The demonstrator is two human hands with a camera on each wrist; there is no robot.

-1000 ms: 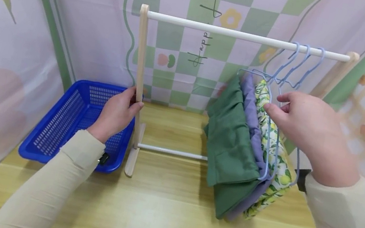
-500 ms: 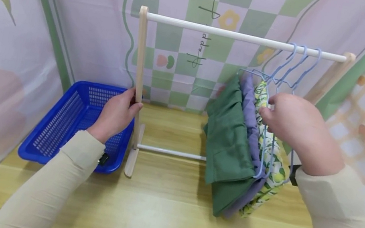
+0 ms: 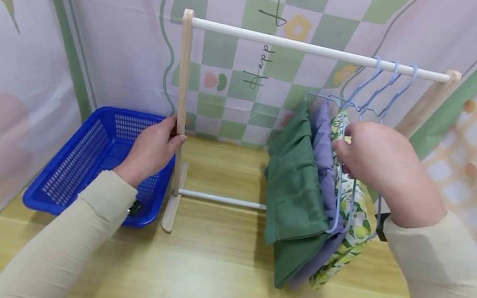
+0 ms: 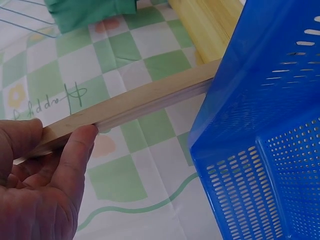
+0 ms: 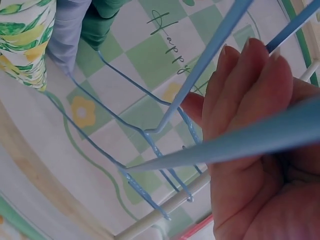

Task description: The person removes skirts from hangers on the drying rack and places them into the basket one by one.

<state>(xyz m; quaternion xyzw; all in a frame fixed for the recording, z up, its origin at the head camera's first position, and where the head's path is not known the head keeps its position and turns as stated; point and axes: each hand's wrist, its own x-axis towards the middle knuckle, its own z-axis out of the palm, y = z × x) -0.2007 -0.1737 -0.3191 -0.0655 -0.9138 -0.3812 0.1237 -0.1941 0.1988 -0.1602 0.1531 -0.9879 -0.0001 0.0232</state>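
In the head view my left hand [image 3: 153,150] grips the left wooden post of a small clothes rack [image 3: 184,65]; the left wrist view shows thumb and fingers around that post [image 4: 125,102]. My right hand [image 3: 388,167] is among three light-blue clothes hangers [image 3: 358,87], thumb and forefinger at the wire of the leftmost; the right wrist view shows this hand [image 5: 255,125] between the hanger wires [image 5: 215,60]. From the hangers hang green trousers [image 3: 300,192], a purple garment [image 3: 326,154] and a lemon-print garment [image 3: 350,232].
A blue plastic basket [image 3: 68,161] stands left of the rack, with a small dark object [image 3: 135,207] at its near right side. The rack has a white top bar [image 3: 277,40] and lower bar [image 3: 222,199]. Wood-patterned table [image 3: 197,275]; printed curtains behind.
My right hand has shifted left and slightly down. The hangers, garments and rack's right end have moved a little left, the leftmost hanger most recently. My left hand stays on the post.
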